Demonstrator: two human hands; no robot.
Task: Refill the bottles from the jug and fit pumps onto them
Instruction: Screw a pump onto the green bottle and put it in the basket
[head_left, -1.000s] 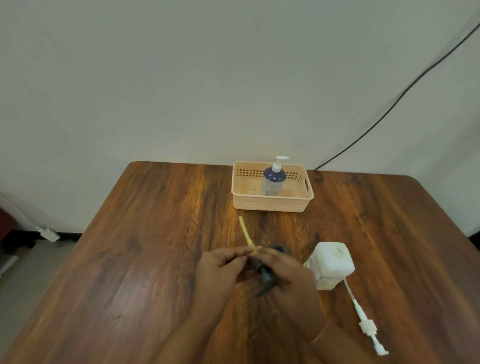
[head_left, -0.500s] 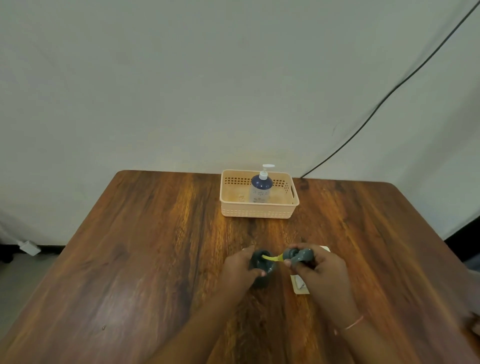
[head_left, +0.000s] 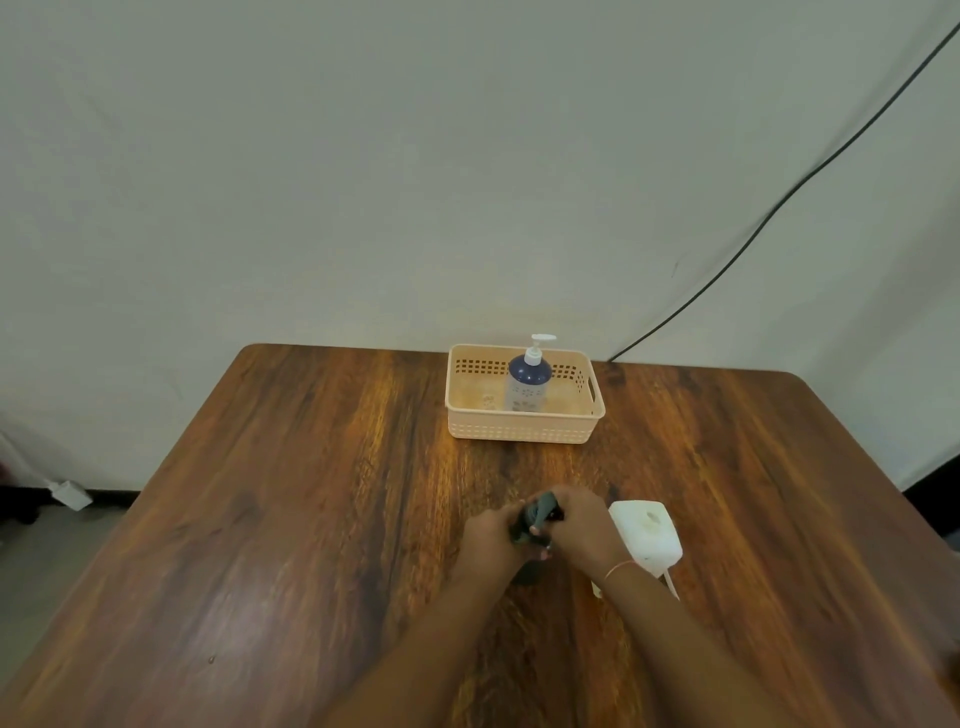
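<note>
A small dark bottle (head_left: 521, 535) stands near the middle of the wooden table (head_left: 291, 519), mostly hidden by my hands. My left hand (head_left: 491, 538) grips its body. My right hand (head_left: 579, 527) is closed on the dark grey pump head (head_left: 545, 505) sitting on the bottle's top. A white square bottle (head_left: 647, 532) with an open neck stands just right of my right hand. Part of a white pump's tube (head_left: 671, 584) shows behind my right wrist. A blue bottle with a white pump (head_left: 529, 376) stands in the peach basket (head_left: 519, 431) at the back.
The wall rises directly behind the table's far edge, and a black cable (head_left: 779, 208) runs down it to the right. A white plug (head_left: 70, 493) lies on the floor to the left.
The yellow dip tube, held in the air a second ago, has gone down into the dark bottle. The pump head now sits on the neck, and both hands have closed together around it.
</note>
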